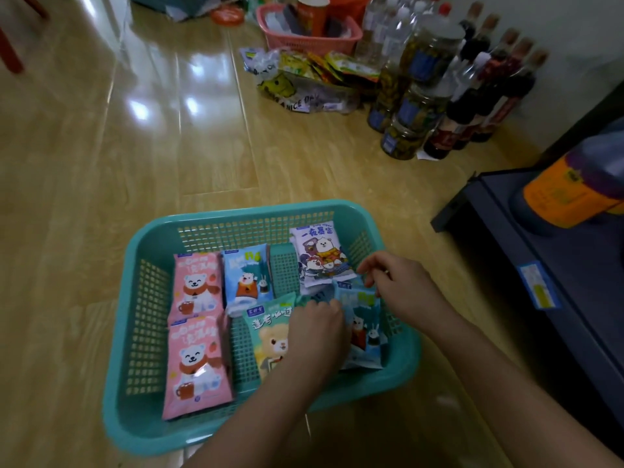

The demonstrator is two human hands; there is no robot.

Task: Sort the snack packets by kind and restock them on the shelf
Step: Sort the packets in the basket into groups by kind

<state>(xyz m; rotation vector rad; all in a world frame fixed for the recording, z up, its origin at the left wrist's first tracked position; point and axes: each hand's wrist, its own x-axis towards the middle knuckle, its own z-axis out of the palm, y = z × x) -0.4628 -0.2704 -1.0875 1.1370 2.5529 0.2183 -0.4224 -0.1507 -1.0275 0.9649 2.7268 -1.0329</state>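
Both hands reach into a teal plastic mesh basket point(256, 211): left hand point(317, 332) and right hand point(401, 285) each pinch a light-blue rabbit-print snack packet point(366, 320) at the basket's right side. Lifting it clear first, then laying it beside its matching packet point(248, 282) mid-basket, seems wisest.

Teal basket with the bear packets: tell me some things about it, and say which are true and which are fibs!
1. Two pink packets lie along the left side of the teal basket. True.
2. The teal basket sits on a table. False: it sits on the wooden floor.
3. The left hand and the right hand both reach into it. True.
4. The basket farther back is blue. False: a pink basket stands there.
5. The white packet lies at the back right. True.
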